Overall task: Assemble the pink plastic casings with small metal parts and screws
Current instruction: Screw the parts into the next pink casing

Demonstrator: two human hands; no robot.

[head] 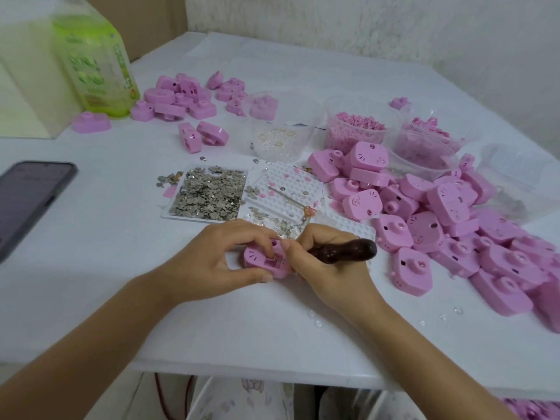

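My left hand (218, 256) grips a pink plastic casing (257, 259) on the white table, thumb below it and fingers curled over its top. A small metal part (277, 261) sits in the casing's square recess. My right hand (327, 262) holds a screwdriver with a dark brown handle (348, 250); its tip is hidden behind my fingers at the casing. Behind my hands lies a tray of small metal parts (209, 192), and beside it a white dimpled tray (291, 189) with loose bits.
A large pile of pink casings (454, 225) fills the right side, a smaller pile (181, 98) lies far left. Clear tubs (354, 125) of pink pieces stand at the back. There is a phone (27, 201) at the left edge and a green bottle (94, 65) behind it.
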